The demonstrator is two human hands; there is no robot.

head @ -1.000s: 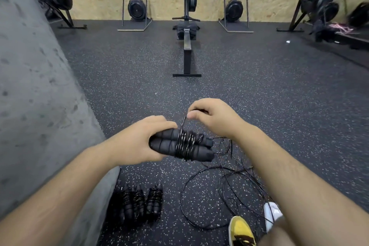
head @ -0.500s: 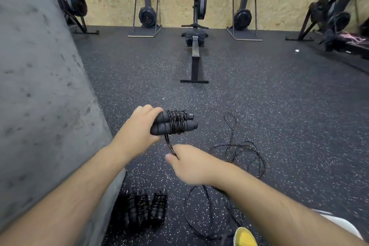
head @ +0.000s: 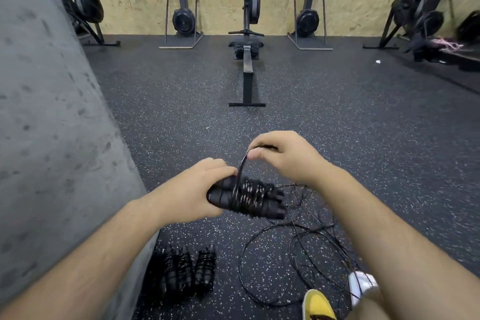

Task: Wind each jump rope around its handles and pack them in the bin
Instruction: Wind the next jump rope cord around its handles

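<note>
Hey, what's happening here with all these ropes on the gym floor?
A person is winding a jump rope. The left hand grips the pair of black handles together, with several turns of cord already around them. The right hand pinches the cord just above the handles, pulling it up for another turn. The rest of that cord lies in loose loops on the floor. Wound bundles sit on the floor by the grey wall. No bin is visible.
</note>
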